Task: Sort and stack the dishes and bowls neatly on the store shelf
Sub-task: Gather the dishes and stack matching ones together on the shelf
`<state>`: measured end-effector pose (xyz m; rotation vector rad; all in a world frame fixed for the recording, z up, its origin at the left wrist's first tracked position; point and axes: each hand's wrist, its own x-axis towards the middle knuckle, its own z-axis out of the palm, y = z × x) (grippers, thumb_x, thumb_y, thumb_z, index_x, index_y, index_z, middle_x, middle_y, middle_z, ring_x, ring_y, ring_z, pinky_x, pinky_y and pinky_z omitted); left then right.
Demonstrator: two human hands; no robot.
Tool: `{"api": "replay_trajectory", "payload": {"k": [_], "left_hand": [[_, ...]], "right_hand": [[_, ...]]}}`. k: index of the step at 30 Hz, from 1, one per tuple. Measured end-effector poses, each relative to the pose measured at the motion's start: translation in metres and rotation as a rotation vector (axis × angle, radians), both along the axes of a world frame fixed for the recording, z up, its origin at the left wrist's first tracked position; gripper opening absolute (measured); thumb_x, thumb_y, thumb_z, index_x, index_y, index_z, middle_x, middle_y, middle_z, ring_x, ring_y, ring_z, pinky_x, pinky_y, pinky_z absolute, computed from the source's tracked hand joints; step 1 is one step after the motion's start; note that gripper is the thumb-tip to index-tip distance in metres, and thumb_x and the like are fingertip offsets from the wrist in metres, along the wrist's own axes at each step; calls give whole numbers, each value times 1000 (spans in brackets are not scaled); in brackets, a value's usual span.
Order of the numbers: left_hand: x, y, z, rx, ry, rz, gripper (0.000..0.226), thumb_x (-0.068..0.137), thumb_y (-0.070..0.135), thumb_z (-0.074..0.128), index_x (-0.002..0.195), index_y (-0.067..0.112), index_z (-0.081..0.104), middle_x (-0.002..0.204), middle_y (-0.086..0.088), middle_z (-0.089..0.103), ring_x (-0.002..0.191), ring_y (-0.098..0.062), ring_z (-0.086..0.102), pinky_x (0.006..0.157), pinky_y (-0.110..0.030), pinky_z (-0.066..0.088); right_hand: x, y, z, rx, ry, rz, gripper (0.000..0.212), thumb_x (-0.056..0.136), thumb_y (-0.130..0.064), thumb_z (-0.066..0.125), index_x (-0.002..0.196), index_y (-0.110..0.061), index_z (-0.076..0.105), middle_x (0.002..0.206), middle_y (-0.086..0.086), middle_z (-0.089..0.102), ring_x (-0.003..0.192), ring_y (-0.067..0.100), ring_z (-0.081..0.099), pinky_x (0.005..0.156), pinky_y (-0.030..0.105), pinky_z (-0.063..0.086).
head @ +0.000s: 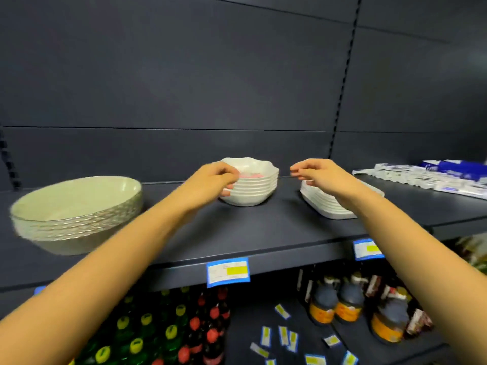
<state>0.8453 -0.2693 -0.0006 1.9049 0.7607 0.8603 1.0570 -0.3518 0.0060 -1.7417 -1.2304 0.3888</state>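
Centrally, on the dark shelf (250, 227), a stack of white scalloped bowls (255, 188) is seen standing upright, with something pink showing inside the top bowl. The stack is grasped at its nine o'clock side by the left hand (216, 177): the fingers are curled over the rim and the thumb is pressed against the lower bowls.

At three o'clock from the bowls, a little apart from them, a stack of white rectangular dishes (324, 204) is set on the same shelf. The right hand (316, 172) is held just above this stack, its fingers loosely curled toward nine o'clock; nothing is seen between them, and no contact with the dishes can be made out.

At nine o'clock, well apart from the bowls, a tall stack of pale green round dishes (76, 206) is placed near the shelf's front edge. At the far three o'clock end, blue and white packets (432, 177) are laid flat.

Two blue price labels (228, 271) are fixed to the shelf's front lip. Below, at six o'clock, bottles with yellow-green caps (137, 338), bottles with red caps (208, 330) and dark bottles with orange labels (347, 299) are stocked, with loose tags (283, 335) scattered between them.
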Motion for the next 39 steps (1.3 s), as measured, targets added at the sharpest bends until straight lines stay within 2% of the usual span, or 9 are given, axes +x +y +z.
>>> {"api": "replay_trajectory", "payload": {"k": [3,6,10,13,15,18,23,33,39], "left_hand": [[71,-11,-15,-247,36,-84,10,94,11,46,88,12,54,85,-4,48,74,-10,53,66,-16,50],[133,-15,-23,-404,20,-42,36,95,23,48,128,9,47,122,-9,49,98,-19,53,75,-22,50],[183,-19,-29,-540,-27,-10,51,95,26,49,141,10,35,144,-10,37,101,-24,50,69,-28,51],[205,-19,-36,-590,-25,-16,44,95,24,48,135,8,44,133,-8,51,104,-22,51,81,-35,53],[214,-20,-40,-601,-51,8,36,96,17,45,129,5,49,116,-10,57,103,-20,53,95,-36,48],[221,-23,-42,-586,-61,46,36,94,11,45,128,0,49,111,-13,60,99,-20,56,79,-30,51],[205,-32,-37,-522,-52,90,32,93,7,43,122,-2,52,97,-10,57,79,-18,55,57,-22,46],[59,-59,-20,-401,-152,39,18,95,14,49,91,14,67,81,5,75,73,-5,70,67,-16,55],[-13,-52,-25,-403,-75,129,26,95,13,48,79,10,69,63,6,75,58,0,70,56,-11,56]], "right_hand": [[66,-13,-5,-16,-38,-147,24,94,-8,48,110,-17,64,114,4,63,107,16,54,76,23,39],[121,-17,-13,-46,-46,-245,36,95,-4,45,129,-6,54,135,8,54,113,20,52,79,22,43],[170,-20,-28,-191,0,-313,29,92,-5,48,119,-4,57,133,22,53,113,31,53,93,37,42],[179,-28,-36,-258,194,-243,28,96,-8,43,123,-6,51,115,18,55,98,28,52,73,33,44],[183,-29,-43,-245,297,-210,30,96,-2,38,123,-5,51,106,16,61,97,27,54,77,33,47],[185,-27,-49,-234,277,-247,35,89,7,36,118,8,55,98,20,63,93,29,55,84,39,44],[173,-36,-45,-227,191,-193,26,88,3,40,96,-2,63,104,22,65,88,27,55,78,34,39],[65,-48,-32,-86,195,84,24,83,0,42,73,-9,62,78,8,63,76,22,52,75,34,38],[3,-28,-48,-110,203,177,28,76,-16,46,85,-4,69,93,13,73,80,21,61,80,37,47]]}}
